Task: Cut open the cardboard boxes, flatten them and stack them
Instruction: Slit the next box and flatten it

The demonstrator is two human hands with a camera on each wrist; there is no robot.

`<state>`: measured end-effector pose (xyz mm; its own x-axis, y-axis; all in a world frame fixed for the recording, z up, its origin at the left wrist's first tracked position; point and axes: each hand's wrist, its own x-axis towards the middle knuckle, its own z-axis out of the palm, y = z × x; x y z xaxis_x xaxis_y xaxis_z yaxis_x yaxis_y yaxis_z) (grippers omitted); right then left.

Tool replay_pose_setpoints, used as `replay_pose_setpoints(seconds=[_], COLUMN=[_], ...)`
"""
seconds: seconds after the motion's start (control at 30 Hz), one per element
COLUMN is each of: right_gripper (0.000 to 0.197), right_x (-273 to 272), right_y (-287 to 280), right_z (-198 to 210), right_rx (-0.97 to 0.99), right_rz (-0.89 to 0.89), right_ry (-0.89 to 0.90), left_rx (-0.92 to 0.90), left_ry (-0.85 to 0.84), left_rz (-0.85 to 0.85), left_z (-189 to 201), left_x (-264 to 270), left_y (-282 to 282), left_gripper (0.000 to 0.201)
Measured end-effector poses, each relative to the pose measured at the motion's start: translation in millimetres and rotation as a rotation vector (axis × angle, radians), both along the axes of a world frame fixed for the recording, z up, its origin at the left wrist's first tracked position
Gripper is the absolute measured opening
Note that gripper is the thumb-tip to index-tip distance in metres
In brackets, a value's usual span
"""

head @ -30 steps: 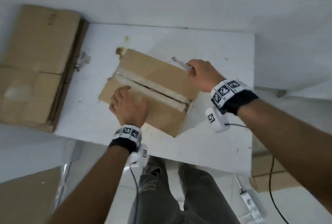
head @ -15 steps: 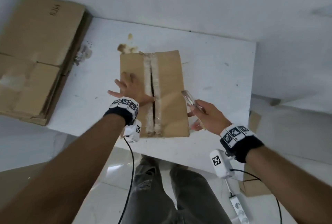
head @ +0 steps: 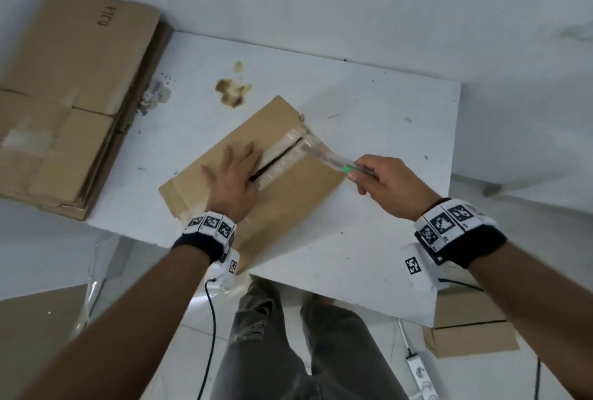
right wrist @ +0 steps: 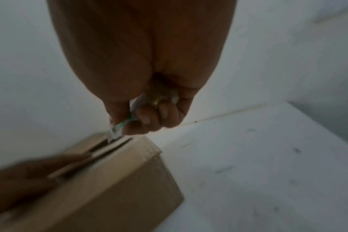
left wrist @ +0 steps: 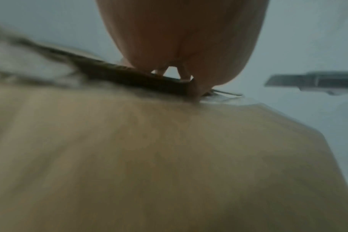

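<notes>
Your left hand [head: 231, 176] presses flat to steady the box [head: 298, 188]; beyond it, your right hand [head: 390, 186] grips the cutter [head: 324, 153] at the seam's end.

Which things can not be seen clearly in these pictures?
- Cutter blade tip: head view, motion blur hides whether it touches the tape.
- Left hand fingers: left wrist view, palm covers them.
- Box contents: all views, flaps hide them.
- Flattened stack: head view, cut off at the frame edge.

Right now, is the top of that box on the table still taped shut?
Partly open. The box shows a dark slit along its taped seam, where the right hand holds the cutter; the flaps lie flat.
</notes>
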<state>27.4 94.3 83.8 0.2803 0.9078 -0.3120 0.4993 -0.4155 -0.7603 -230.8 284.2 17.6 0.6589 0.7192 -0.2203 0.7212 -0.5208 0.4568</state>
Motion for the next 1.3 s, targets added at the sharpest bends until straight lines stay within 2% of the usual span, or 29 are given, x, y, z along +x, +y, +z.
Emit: replay_pose_setpoints(seconds=[0.1, 0.17, 0.3, 0.47, 0.53, 0.6, 0.73, 0.8, 0.83, 0.97, 1.03, 1.13, 1.17, 1.3], right_gripper=[0.026, 0.021, 0.018, 0.019, 0.024, 0.027, 0.022, 0.025, 0.026, 0.026, 0.026, 0.023, 0.021, 0.019], right_x=[6, 1, -22, -39, -28, -2, 69, 77, 70, 8, -24, -63, -74, -94], right_y=[4, 14, 52, 93, 101, 100, 59, 45, 42, 57, 61, 52, 48, 39], right_z=[-9, -5, 3, 5, 10, 13, 16, 10, 3, -28, -40, -49, -51, -63], right_rx=[-0.004, 0.010, 0.038, -0.017, -0.066, -0.110, -0.147, -0.149, -0.130, -0.113, -0.152, -0.193, -0.201, -0.186], right_rz=[0.109, 0.179, 0.367, 0.417, 0.397, 0.304, -0.050, -0.171, -0.204, -0.307, -0.369, -0.481, -0.477, -0.478], right_ry=[-0.237, -0.367, -0.578, -0.685, -0.696, -0.714, -0.795, -0.674, -0.559, 0.049, 0.280, 0.756, 0.869, 0.971], left_rx=[0.043, 0.069, 0.110, 0.095, 0.084, 0.071, 0.044, 0.038, 0.031, 0.037, 0.055, 0.115, 0.145, 0.144], left_ry=[-0.114, -0.129, -0.105, -0.090, -0.089, -0.086, -0.076, -0.072, -0.066, -0.018, 0.068, 0.226, 0.233, 0.164], left_rz=[0.095, 0.120, 0.123, 0.130, 0.127, 0.115, 0.088, 0.067, 0.051, -0.068, -0.144, -0.068, -0.024, 0.133], left_z=[-15, -20, -22, -21, -19, -17, -10, -8, -7, -1, 4, 7, 7, -3], left_x=[-14, -16, -14, -12, -14, -15, -18, -20, -21, -26, -33, -32, -26, -5], left_y=[-16, -17, -14, -17, -16, -13, -7, -4, -3, 6, 15, 17, 11, -8], left_gripper=[0.056, 0.046, 0.046, 0.046, 0.046, 0.046, 0.046, 0.046, 0.046, 0.047, 0.048, 0.073, 0.075, 0.071])
